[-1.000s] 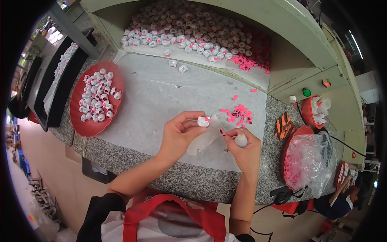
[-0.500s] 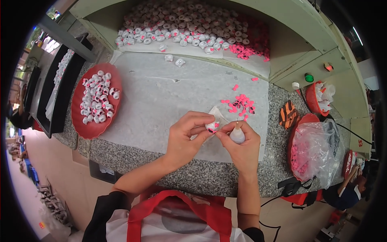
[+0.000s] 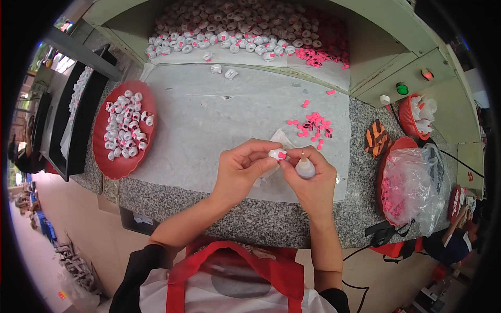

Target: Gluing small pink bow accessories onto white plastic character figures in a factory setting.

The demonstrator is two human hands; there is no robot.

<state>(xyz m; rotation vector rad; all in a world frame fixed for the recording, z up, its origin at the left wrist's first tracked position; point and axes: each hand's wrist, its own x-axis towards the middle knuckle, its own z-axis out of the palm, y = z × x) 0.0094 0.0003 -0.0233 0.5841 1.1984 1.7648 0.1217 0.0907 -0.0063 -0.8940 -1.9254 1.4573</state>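
Note:
My left hand [image 3: 241, 168] pinches a small white figure head [image 3: 276, 154] with a pink bow on it. In my right hand [image 3: 316, 183] a small squeeze bottle [image 3: 305, 169] with a thin brownish tip is gripped, the tip pointing away from me. My right fingertips also touch the right side of the figure head. Beneath my hands lies a folded white cloth or tissue [image 3: 282, 137]. Beyond my right hand, loose pink bow-shaped pieces [image 3: 314, 124] are scattered on the pale sheet [image 3: 209, 120]. Two white heads [image 3: 230, 74] rest near the sheet's far edge.
A red scalloped tray [image 3: 108, 168] of finished-looking heads stands left, beside black trays [image 3: 62, 151]. A pale green cabinet [image 3: 376, 62] holding a heap of white heads [image 3: 235, 31] rises behind. To the right are a plastic-covered red tray [image 3: 402, 177], a red basket [image 3: 411, 122] and another person [image 3: 453, 244].
The figure head has been turned between my fingers, so its bow now faces the right hand. Both hands stay close together, and the bottle remains in my right hand.

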